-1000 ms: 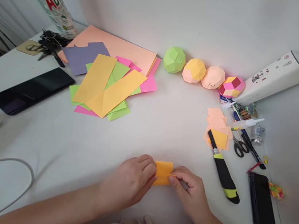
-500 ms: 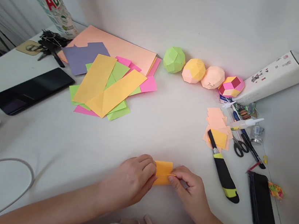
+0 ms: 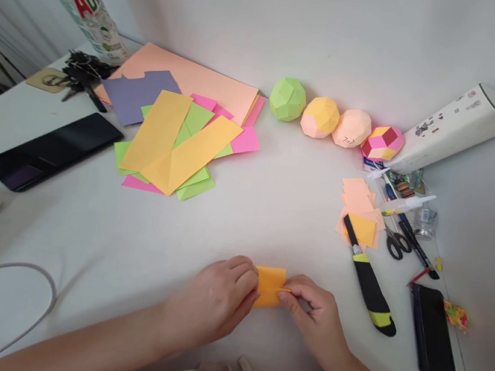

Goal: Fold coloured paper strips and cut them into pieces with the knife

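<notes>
A small folded orange paper (image 3: 269,286) lies on the white table (image 3: 271,213) near its front edge. My left hand (image 3: 221,300) is closed on the paper's left side, fingers curled over it. My right hand (image 3: 314,319) pinches the paper's right edge between thumb and fingers. Most of the paper's lower part is hidden by both hands.
A heap of coloured paper sheets (image 3: 176,133) lies at the back left beside a black phone (image 3: 51,150) and keys (image 3: 82,72). Several paper balls (image 3: 320,117) line the back wall. At the right are small paper squares (image 3: 357,212), a utility knife (image 3: 369,283), scissors (image 3: 397,245), pens, a dark case (image 3: 432,340). A white cable (image 3: 38,298) curves at the front left.
</notes>
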{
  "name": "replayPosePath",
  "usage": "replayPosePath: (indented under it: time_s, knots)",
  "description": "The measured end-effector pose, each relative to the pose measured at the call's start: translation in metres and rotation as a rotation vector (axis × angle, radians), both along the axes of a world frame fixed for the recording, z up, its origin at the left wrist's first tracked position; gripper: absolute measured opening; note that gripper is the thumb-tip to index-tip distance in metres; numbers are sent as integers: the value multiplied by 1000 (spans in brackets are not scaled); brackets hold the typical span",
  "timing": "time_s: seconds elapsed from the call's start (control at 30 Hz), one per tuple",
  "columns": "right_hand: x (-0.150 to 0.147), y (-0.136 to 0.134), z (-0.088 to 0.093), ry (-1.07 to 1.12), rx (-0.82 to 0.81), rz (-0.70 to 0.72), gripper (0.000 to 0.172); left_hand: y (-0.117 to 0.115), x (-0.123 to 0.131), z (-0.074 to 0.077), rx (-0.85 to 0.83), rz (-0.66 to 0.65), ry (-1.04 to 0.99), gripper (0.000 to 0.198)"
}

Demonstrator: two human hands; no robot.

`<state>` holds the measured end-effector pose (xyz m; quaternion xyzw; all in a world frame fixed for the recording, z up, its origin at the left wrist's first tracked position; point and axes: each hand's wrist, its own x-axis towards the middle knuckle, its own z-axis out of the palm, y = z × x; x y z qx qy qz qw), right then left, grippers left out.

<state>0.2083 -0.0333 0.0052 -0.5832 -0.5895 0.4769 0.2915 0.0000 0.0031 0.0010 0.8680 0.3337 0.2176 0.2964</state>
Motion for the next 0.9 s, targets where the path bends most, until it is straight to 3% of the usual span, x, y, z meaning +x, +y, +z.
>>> replayPosePath:
  time_s: [0.27, 0.53, 0.7, 0.9]
  knots:
    - [-3, -3, 5, -169, 181, 15, 21, 0, 0, -2, -5, 3, -4, 21]
    - [-10, -5, -9, -428, 482, 40, 17, -1, 2, -1, 21, 17, -1, 21]
    - [-13, 0, -15, -551, 598, 49, 16, -3, 3, -9, 69, 92, -16, 14]
    - [-18, 3, -16, -675, 665, 57, 18, -6, 2, -21, 160, 206, 60, 29]
